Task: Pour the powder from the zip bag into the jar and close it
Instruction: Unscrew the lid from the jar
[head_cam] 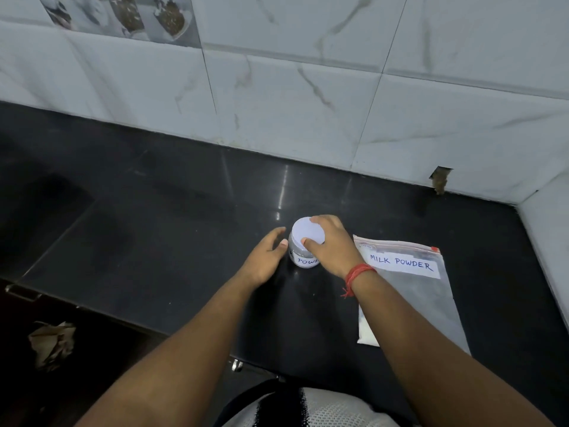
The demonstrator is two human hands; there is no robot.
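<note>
A small clear jar (pixel 300 258) with a handwritten label stands in the middle of the black counter, a white lid (pixel 306 231) on top of it. My right hand (pixel 331 243) grips the lid from the right, thumb and fingers around its rim. My left hand (pixel 266 255) is beside the jar on the left, fingers apart, its thumb at the jar's side. A clear zip bag (pixel 412 291) labelled MILK POWDER lies flat to the right of the jar, with a little white powder in its lower left corner.
The black counter (pixel 154 241) meets a white tiled wall (pixel 308 103) at the back and another at the right. Its front edge runs diagonally at the lower left, with crumpled paper (pixel 52 343) on the floor below.
</note>
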